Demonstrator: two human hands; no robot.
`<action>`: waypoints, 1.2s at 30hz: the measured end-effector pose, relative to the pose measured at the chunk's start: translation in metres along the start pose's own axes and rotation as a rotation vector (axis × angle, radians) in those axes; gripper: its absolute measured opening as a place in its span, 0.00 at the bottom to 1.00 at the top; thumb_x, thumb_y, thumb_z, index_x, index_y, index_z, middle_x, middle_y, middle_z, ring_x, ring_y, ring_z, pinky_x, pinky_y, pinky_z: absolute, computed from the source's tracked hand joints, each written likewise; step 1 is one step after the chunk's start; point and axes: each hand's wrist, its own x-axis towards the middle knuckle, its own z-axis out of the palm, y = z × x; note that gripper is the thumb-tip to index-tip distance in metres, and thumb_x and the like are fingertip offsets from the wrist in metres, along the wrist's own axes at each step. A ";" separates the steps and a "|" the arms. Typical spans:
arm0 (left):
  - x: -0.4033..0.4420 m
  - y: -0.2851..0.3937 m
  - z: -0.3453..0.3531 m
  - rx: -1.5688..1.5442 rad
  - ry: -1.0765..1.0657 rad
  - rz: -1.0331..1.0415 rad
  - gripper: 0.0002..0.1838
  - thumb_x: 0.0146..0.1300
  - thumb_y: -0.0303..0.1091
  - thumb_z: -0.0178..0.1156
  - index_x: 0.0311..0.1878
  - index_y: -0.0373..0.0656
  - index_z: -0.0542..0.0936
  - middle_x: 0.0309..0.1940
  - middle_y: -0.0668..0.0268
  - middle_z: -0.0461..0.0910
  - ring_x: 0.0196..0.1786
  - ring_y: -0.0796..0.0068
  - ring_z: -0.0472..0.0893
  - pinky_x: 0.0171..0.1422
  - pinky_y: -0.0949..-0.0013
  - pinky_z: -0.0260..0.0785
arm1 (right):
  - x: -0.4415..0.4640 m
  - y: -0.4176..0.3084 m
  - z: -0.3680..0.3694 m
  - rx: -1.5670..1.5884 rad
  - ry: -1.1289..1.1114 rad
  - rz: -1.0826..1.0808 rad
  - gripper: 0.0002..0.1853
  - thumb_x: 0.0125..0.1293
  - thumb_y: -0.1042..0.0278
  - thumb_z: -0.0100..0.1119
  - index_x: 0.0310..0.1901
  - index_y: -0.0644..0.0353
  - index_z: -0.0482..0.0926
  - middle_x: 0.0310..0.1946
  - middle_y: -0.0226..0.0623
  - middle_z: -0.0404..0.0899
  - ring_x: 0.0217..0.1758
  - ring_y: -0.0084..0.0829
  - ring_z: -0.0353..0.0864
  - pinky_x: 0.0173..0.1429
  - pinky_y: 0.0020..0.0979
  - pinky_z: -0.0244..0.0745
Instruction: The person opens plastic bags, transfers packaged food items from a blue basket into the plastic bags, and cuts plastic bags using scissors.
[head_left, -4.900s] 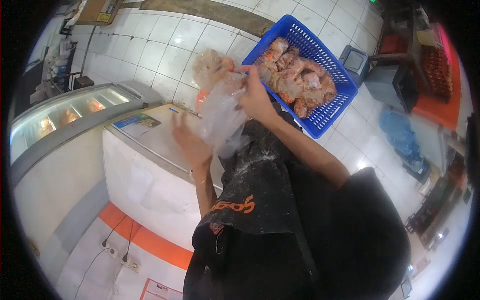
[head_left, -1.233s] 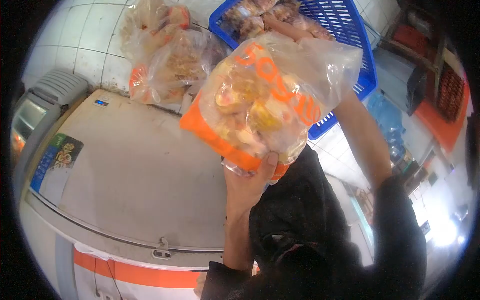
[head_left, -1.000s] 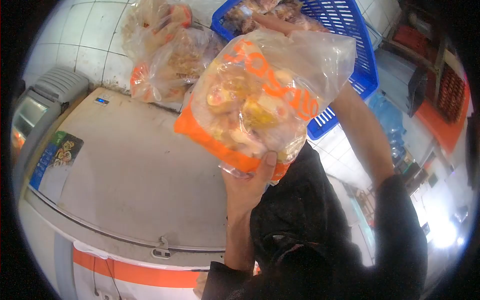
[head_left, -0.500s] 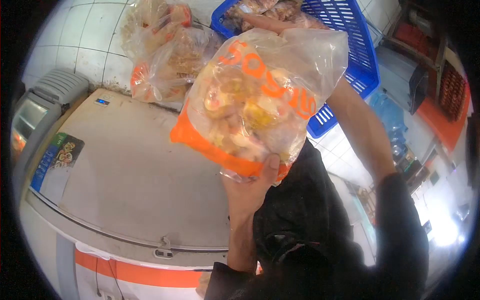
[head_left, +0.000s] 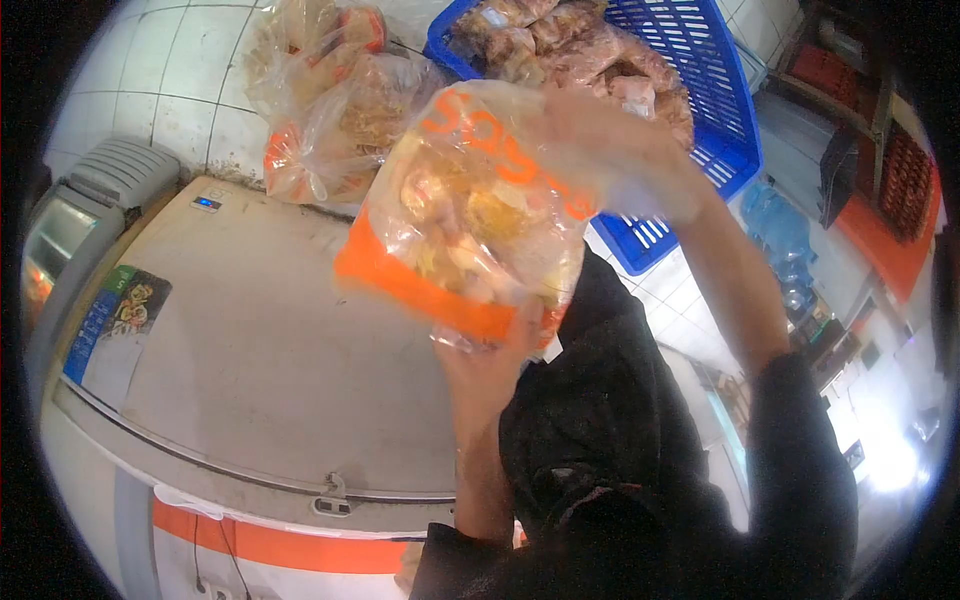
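A clear plastic bag (head_left: 455, 215) with orange lettering and an orange band holds pale yellowish pieces that look like raw chicken. It hangs tilted in front of me, above the edge of a chest freezer. My left hand (head_left: 488, 355) grips its lower end, the thumb on the near side. At the bag's upper right, my right hand (head_left: 625, 150) is blurred by motion, with the gathered plastic of the mouth in its grasp. Its fingertips are partly hidden in the smear.
Beneath the bag lies the closed chest freezer lid (head_left: 260, 330). Behind it, filled plastic bags (head_left: 340, 130) lean by the tiled wall. A blue basket (head_left: 735, 120) at the back holds several packs of meat (head_left: 600, 50). Blue-tinted bottles (head_left: 780, 240) stand at right.
My right hand has come down from behind the bag's top to its right side, drawing the loose plastic together. The bag has shifted slightly left, uncovering more of the basket's meat packs.
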 end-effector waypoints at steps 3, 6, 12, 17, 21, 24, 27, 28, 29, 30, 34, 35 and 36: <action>0.004 -0.007 -0.010 0.044 -0.030 -0.005 0.24 0.58 0.24 0.70 0.57 0.35 0.74 0.48 0.62 0.80 0.49 0.74 0.80 0.54 0.68 0.76 | -0.021 0.002 0.006 0.110 0.048 0.078 0.20 0.68 0.70 0.59 0.61 0.61 0.72 0.51 0.38 0.79 0.51 0.32 0.81 0.56 0.33 0.78; 0.011 -0.017 -0.036 0.231 0.084 0.121 0.20 0.63 0.24 0.66 0.57 0.37 0.74 0.49 0.64 0.80 0.48 0.76 0.79 0.51 0.70 0.75 | -0.059 0.015 0.014 0.328 0.180 0.254 0.20 0.68 0.70 0.59 0.61 0.61 0.72 0.51 0.38 0.79 0.51 0.32 0.81 0.55 0.33 0.79; 0.024 -0.022 -0.091 0.321 0.307 0.139 0.12 0.73 0.31 0.57 0.55 0.37 0.74 0.48 0.66 0.77 0.45 0.79 0.74 0.50 0.75 0.67 | -0.114 0.100 -0.037 0.602 0.270 0.272 0.25 0.66 0.66 0.61 0.63 0.63 0.70 0.52 0.40 0.79 0.56 0.33 0.80 0.59 0.37 0.78; 0.028 -0.011 -0.063 0.417 0.249 0.237 0.11 0.75 0.33 0.53 0.53 0.36 0.75 0.48 0.65 0.74 0.49 0.78 0.72 0.56 0.73 0.64 | -0.137 0.135 -0.048 0.445 0.171 0.357 0.25 0.65 0.65 0.59 0.63 0.63 0.70 0.53 0.41 0.78 0.57 0.35 0.79 0.62 0.37 0.75; 0.029 -0.007 -0.050 0.439 0.083 0.225 0.14 0.76 0.37 0.52 0.57 0.38 0.76 0.46 0.65 0.79 0.49 0.75 0.77 0.56 0.71 0.68 | -0.129 0.144 -0.019 0.513 -0.132 0.448 0.24 0.65 0.64 0.56 0.62 0.63 0.71 0.54 0.41 0.78 0.58 0.36 0.78 0.64 0.38 0.73; 0.023 0.001 -0.052 0.436 0.036 0.239 0.16 0.77 0.38 0.51 0.59 0.40 0.76 0.46 0.63 0.81 0.50 0.72 0.79 0.57 0.68 0.70 | -0.121 0.154 0.008 0.638 -0.339 0.480 0.24 0.65 0.63 0.53 0.62 0.62 0.71 0.55 0.42 0.77 0.59 0.38 0.77 0.66 0.39 0.71; 0.013 0.006 -0.075 0.706 -0.071 0.326 0.16 0.76 0.34 0.51 0.61 0.39 0.76 0.51 0.60 0.82 0.53 0.68 0.80 0.60 0.64 0.71 | -0.098 0.142 0.047 1.254 -0.350 0.721 0.24 0.64 0.67 0.50 0.62 0.63 0.70 0.53 0.42 0.78 0.56 0.39 0.79 0.65 0.40 0.72; 0.010 0.006 -0.081 0.839 -0.133 0.368 0.16 0.76 0.33 0.51 0.62 0.39 0.76 0.53 0.59 0.82 0.53 0.67 0.80 0.60 0.63 0.71 | -0.093 0.153 0.052 1.273 -0.397 0.659 0.24 0.66 0.65 0.49 0.63 0.63 0.70 0.56 0.43 0.77 0.58 0.40 0.78 0.67 0.40 0.70; 0.004 0.012 -0.079 0.834 -0.206 0.304 0.16 0.75 0.30 0.51 0.62 0.38 0.77 0.57 0.56 0.79 0.60 0.64 0.76 0.65 0.63 0.68 | -0.086 0.169 0.054 1.294 -0.443 0.596 0.24 0.69 0.62 0.49 0.63 0.63 0.69 0.58 0.43 0.76 0.60 0.40 0.77 0.69 0.40 0.69; -0.002 0.022 -0.071 0.825 -0.278 0.244 0.16 0.74 0.28 0.52 0.62 0.38 0.77 0.62 0.52 0.75 0.66 0.62 0.72 0.69 0.62 0.64 | -0.082 0.182 0.056 1.308 -0.490 0.530 0.23 0.71 0.60 0.49 0.64 0.63 0.69 0.60 0.44 0.74 0.62 0.40 0.76 0.71 0.40 0.68; -0.007 0.012 -0.060 0.657 -0.118 0.211 0.21 0.67 0.20 0.54 0.63 0.41 0.77 0.65 0.47 0.73 0.73 0.58 0.68 0.74 0.61 0.60 | -0.082 0.167 0.064 1.100 -0.076 0.502 0.23 0.73 0.59 0.47 0.64 0.62 0.68 0.58 0.41 0.76 0.60 0.37 0.78 0.68 0.37 0.71; -0.009 0.012 -0.059 0.784 -0.137 0.206 0.21 0.68 0.22 0.54 0.64 0.42 0.76 0.65 0.48 0.74 0.72 0.58 0.70 0.72 0.60 0.62 | -0.082 0.175 0.064 1.162 -0.047 0.461 0.22 0.74 0.59 0.47 0.65 0.61 0.68 0.57 0.41 0.77 0.59 0.36 0.79 0.67 0.36 0.72; -0.015 0.013 -0.061 0.914 -0.154 0.198 0.21 0.69 0.23 0.54 0.65 0.42 0.74 0.65 0.49 0.74 0.70 0.58 0.71 0.69 0.60 0.65 | -0.083 0.175 0.067 1.227 -0.017 0.422 0.22 0.74 0.60 0.46 0.65 0.61 0.68 0.56 0.40 0.77 0.58 0.35 0.79 0.66 0.36 0.73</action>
